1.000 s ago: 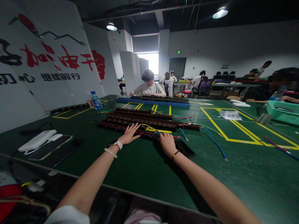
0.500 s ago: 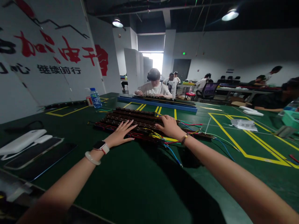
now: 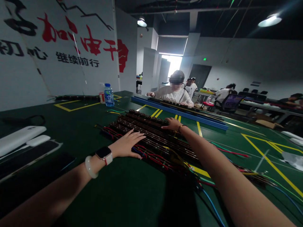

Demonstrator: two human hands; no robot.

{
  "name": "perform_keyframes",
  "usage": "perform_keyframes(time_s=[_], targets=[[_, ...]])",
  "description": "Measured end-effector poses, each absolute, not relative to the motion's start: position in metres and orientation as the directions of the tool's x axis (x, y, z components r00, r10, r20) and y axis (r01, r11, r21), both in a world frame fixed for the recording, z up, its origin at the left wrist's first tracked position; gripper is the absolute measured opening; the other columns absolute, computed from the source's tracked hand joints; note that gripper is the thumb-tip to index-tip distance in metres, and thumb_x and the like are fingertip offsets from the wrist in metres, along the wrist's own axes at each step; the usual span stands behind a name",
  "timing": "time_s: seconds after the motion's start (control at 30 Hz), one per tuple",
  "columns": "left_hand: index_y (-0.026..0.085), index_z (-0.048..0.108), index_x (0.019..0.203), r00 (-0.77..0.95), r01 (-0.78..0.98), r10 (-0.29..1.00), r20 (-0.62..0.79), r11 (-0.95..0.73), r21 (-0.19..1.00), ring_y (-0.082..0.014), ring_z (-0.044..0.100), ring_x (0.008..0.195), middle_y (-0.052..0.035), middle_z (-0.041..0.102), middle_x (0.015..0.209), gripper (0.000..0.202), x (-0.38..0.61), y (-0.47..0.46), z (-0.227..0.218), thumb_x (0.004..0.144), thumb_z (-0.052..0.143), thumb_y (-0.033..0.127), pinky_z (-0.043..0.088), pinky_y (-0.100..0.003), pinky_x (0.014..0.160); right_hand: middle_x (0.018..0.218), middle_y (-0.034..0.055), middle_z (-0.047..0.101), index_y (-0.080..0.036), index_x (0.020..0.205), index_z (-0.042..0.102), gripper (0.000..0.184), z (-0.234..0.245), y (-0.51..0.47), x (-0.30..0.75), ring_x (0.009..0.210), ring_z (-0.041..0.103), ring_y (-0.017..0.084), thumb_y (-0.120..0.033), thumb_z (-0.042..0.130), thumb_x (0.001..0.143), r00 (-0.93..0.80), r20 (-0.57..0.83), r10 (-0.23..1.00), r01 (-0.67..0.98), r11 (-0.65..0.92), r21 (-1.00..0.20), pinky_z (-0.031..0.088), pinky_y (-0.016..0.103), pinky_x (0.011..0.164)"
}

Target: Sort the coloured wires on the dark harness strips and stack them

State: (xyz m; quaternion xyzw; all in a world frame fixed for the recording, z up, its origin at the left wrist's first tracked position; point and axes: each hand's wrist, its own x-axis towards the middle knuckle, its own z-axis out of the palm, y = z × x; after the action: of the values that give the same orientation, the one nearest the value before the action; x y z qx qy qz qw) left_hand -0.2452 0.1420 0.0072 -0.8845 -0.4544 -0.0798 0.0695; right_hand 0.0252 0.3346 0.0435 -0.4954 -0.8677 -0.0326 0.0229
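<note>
A stack of long dark terminal strips (image 3: 151, 132) with red, yellow and blue wires lies across the green table (image 3: 132, 195). My left hand (image 3: 127, 145) rests flat on the near edge of the strips, fingers spread. It carries a watch and a pale bangle at the wrist. My right hand (image 3: 172, 124) reaches further over and lies palm down on the far strips, fingers stretched out. Neither hand holds anything.
A water bottle (image 3: 109, 95) stands at the far left. White power banks (image 3: 20, 138) and dark phones (image 3: 26, 157) lie at the left. A person (image 3: 176, 91) sits opposite behind a blue rail (image 3: 189, 113). Yellow floor-tape lines mark the table.
My right hand has moved from the near wire bundle out to the far strips. My left hand stayed on the near edge. The view swung to the left and closer.
</note>
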Motion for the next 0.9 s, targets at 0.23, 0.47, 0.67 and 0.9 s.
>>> perform_keyframes(time_s=[0.23,0.47,0.67,0.9], targets=[[0.015,0.031,0.138,0.536,0.838,0.822,0.192,-0.545,-0.005,-0.0306,0.031,0.131,-0.0146,0.039,0.14,0.101,-0.245,0.154,0.006,0.063,0.045,0.082,0.018,-0.041,0.109,0.125,0.0134,0.049,-0.021,0.13,0.042,0.082,0.02,0.372,0.003,0.114,0.048,0.029,-0.071,0.059,0.068,-0.534,0.0,0.846,0.845,0.534,-0.015,0.039,0.037,0.093],[0.013,0.038,0.132,0.552,0.822,0.806,0.214,-0.569,0.024,-0.0307,0.038,0.123,-0.0156,0.045,0.132,0.099,-0.242,0.16,0.009,0.061,0.048,0.081,0.023,-0.04,0.105,0.108,0.0112,0.052,-0.019,0.11,0.052,0.058,0.018,0.36,0.007,0.096,0.054,0.025,-0.062,0.063,0.072,-0.587,0.035,0.809,0.809,0.584,0.063,0.043,0.032,0.081],[0.016,0.038,0.132,0.558,0.819,0.798,0.225,-0.574,0.002,-0.031,0.039,0.122,-0.014,0.045,0.132,0.095,-0.241,0.16,0.007,0.062,0.048,0.08,0.022,-0.042,0.106,0.105,0.0121,0.053,-0.018,0.099,0.058,0.053,0.017,0.349,0.008,0.091,0.056,0.024,-0.066,0.055,0.076,-0.563,0.037,0.826,0.825,0.558,0.091,0.044,0.03,0.077],[0.016,0.039,0.131,0.552,0.822,0.802,0.227,-0.569,0.011,-0.0311,0.039,0.122,-0.014,0.045,0.13,0.095,-0.239,0.161,0.007,0.061,0.049,0.08,0.02,-0.042,0.107,0.109,0.0152,0.056,-0.014,0.109,0.057,0.059,0.02,0.339,0.006,0.091,0.059,0.024,-0.065,0.05,0.08,-0.558,0.05,0.829,0.828,0.552,0.096,0.045,0.03,0.077]])
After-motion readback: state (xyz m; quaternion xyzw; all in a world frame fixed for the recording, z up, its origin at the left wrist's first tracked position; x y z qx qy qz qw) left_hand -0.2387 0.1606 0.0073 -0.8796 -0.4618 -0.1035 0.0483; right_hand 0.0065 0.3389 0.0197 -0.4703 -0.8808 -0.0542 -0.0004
